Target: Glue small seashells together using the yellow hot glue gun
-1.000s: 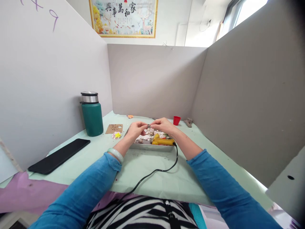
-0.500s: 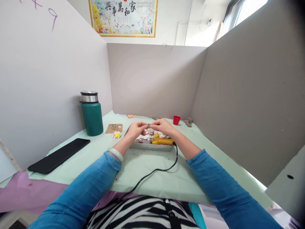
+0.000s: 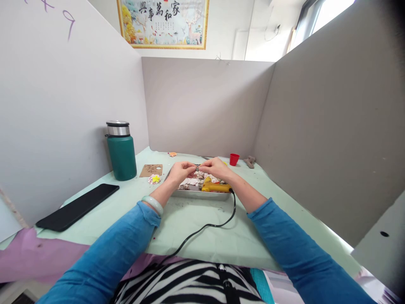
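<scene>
My left hand [image 3: 182, 172] and my right hand [image 3: 216, 167] meet over a metal tray [image 3: 202, 195], fingers pinched close together. Between the fingertips shows a small greyish piece [image 3: 197, 168], too small to name, which both hands seem to hold. Small shells [image 3: 193, 181], pale and mottled, lie in the tray beneath them. A yellow glue gun [image 3: 216, 186] rests at the tray's front right, its black cord [image 3: 207, 226] running over the table toward my lap. My hands cover the tray's far part.
Left of the tray are a brown card [image 3: 151, 170], a round decoration with a yellow star [image 3: 155, 179], a green bottle [image 3: 122, 156] and a black phone [image 3: 79, 207]. A red cup [image 3: 234, 159] and a grey lump [image 3: 249, 161] stand back right. Grey partitions [image 3: 207, 105] enclose the table.
Both hands stay at nearly the same spot, fingertips together, with only a slight shift of the fingers. The view has moved very slightly; the other things lie as before.
</scene>
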The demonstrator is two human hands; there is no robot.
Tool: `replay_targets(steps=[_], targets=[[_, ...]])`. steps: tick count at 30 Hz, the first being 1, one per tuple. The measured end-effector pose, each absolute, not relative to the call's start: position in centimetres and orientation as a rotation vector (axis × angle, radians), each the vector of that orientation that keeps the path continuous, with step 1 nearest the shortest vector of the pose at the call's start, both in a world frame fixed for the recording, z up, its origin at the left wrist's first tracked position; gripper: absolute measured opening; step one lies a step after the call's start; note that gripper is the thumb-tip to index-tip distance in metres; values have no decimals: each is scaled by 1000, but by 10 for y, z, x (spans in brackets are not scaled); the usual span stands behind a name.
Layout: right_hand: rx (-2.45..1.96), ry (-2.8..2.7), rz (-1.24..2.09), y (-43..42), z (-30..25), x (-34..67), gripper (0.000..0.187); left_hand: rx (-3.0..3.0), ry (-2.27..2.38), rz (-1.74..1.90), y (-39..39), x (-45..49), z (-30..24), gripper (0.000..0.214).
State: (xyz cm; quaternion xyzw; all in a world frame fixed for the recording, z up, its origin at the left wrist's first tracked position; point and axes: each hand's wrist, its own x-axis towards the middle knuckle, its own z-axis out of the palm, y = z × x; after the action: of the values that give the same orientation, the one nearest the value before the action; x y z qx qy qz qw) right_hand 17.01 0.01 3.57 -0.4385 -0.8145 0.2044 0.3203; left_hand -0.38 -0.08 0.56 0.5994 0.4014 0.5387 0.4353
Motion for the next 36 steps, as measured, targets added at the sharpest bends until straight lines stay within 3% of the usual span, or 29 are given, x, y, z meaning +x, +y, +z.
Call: replay_targets(steps=[14, 21, 28, 36], targets=[[-1112, -2119, 448, 1, 35, 169, 31, 1465, 974, 1356, 0, -6, 6, 23], [-1115, -2017, 555, 5, 36, 176, 31, 1218, 913, 1403, 6, -10, 5, 27], [-1075, -2105, 442, 10, 25, 168, 21, 1175, 818, 1387, 8, -12, 2, 27], [-1103, -2086, 305, 12, 22, 168, 23, 1238, 868, 1360, 2, -9, 4, 29]])
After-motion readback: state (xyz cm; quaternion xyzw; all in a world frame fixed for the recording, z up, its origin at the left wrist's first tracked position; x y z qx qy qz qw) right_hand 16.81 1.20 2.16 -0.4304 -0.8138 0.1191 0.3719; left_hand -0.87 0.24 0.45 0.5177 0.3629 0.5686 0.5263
